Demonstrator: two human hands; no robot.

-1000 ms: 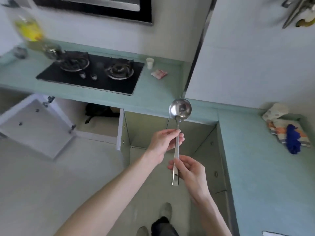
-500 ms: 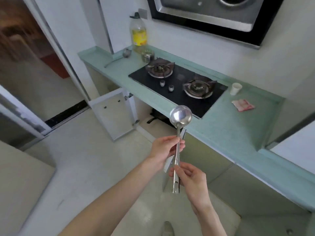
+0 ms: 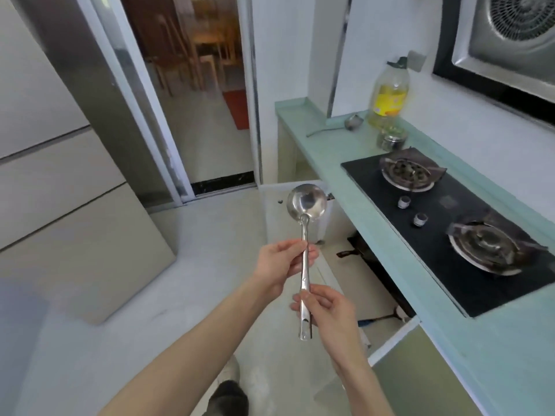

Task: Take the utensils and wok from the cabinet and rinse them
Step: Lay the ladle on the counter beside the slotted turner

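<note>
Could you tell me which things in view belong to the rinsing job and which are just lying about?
Belonging to the job:
steel ladle, held upright by left hand and right hand
dark pan in the open cabinet
second ladle on the counter, possibly

Just lying about:
oil bottle
small jar
gas hob

Both hands hold a steel ladle [image 3: 305,235] upright, bowl on top: the left hand [image 3: 280,261] pinches mid-handle, the right hand [image 3: 327,310] grips its lower end. An oil bottle [image 3: 388,96] stands at the worktop's [image 3: 327,154] far edge beside the gas hob [image 3: 450,223].
</note>
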